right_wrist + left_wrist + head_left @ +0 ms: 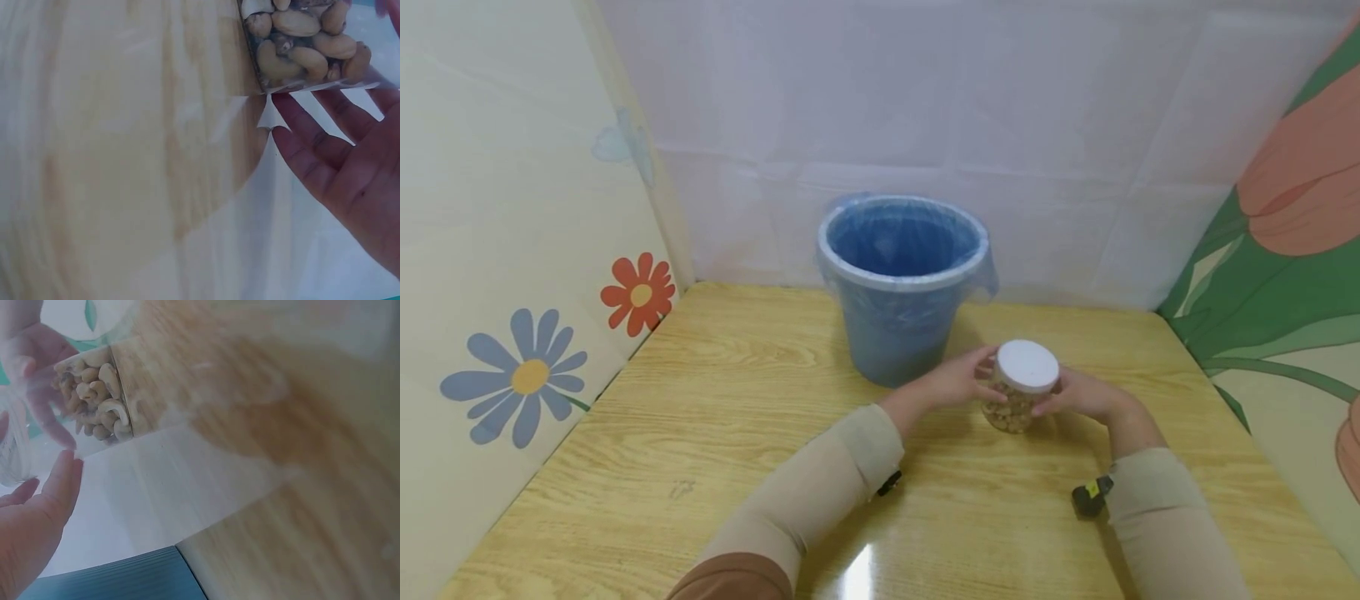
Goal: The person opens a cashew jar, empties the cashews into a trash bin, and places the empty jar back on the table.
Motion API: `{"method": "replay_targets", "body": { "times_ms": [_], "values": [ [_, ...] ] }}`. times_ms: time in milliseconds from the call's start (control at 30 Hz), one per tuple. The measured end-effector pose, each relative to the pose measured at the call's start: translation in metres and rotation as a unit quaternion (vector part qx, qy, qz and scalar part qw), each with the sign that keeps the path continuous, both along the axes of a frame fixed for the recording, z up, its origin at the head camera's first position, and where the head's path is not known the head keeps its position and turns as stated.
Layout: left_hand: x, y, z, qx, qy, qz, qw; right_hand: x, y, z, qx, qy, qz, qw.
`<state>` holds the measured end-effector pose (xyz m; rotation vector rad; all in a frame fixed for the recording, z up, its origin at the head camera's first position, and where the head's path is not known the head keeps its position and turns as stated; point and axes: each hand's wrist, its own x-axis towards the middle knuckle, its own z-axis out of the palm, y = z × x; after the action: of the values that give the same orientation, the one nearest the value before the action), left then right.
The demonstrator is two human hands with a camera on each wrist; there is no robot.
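Nearest, two cream sleeves (827,492) reach forward over the wood-grain desk (700,433), the left one brown at its near end. A small black device (1090,498) with a yellow mark shows just beside the right cuff.

Past the cuffs, the left hand (951,382) and right hand (1086,396) close in on opposite sides of a clear jar (1011,410). The fingers of both hands are part-open and bent around its wall, holding it between them. The jar sits right of centre, over the far half of the desk, with a white lid (1028,363) in place; whether its base touches the desk cannot be told. Pale curved nuts (103,394), cashew-like, show through its clear side in the left wrist view.

Behind the jar and to its left, a blue bin (887,367) stands upright, a thin plastic liner (987,279) draped over its pale rim. Flowered panels flank the desk: a blue flower (520,379) and a red one on the left, pink tulips (1307,175) on the right. Farthest back hangs a creased white sheet (1037,125).
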<state>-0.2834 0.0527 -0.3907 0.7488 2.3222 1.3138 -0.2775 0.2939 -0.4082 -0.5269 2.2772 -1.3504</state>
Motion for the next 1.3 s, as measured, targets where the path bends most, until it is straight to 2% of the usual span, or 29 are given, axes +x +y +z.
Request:
{"method": "replay_targets", "body": {
  "times_ms": [200,633,900,1033,1300],
  "values": [
    [0.001,0.000,-0.001,-0.012,-0.015,0.000,0.9998,0.000,0.000,-0.001,-0.003,-0.001,-0.001,1.0000],
    [0.002,0.004,-0.003,-0.026,-0.001,0.054,0.9982,0.001,-0.003,0.000,-0.027,-0.013,0.007,0.9995],
    [0.003,0.003,-0.003,0.007,-0.001,0.065,0.9979,0.003,-0.004,0.007,-0.027,0.013,0.014,0.9994],
    [0.003,0.002,0.000,0.030,-0.010,0.071,0.9970,0.003,-0.003,0.009,-0.027,0.020,0.005,0.9994],
    [0.005,0.001,0.009,0.064,0.018,0.068,0.9955,0.005,-0.006,0.017,-0.051,0.033,-0.003,0.9982]
  ]
}}
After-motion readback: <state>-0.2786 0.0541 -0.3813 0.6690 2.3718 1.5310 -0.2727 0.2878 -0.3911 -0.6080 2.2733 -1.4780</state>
